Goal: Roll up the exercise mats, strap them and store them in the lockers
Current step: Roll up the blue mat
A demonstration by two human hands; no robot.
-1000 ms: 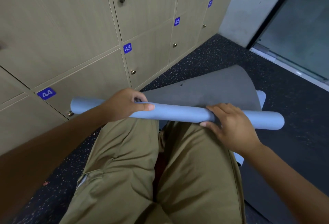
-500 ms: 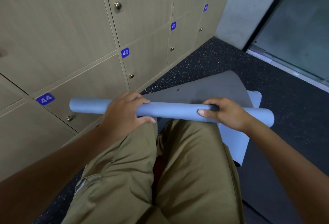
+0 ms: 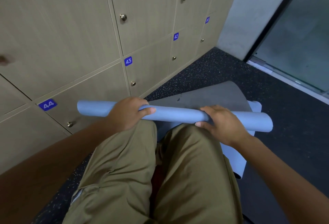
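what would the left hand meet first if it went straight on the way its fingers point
Probably the flat grey mat just beyond the rolled light-blue mat that the left hand holds, then the speckled dark floor; depth is unclear.

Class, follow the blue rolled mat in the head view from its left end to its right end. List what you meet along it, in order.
Free left end of the blue rolled mat → left hand gripping it → bare middle stretch, with the grey mat lying beyond → right hand gripping it → free right end.
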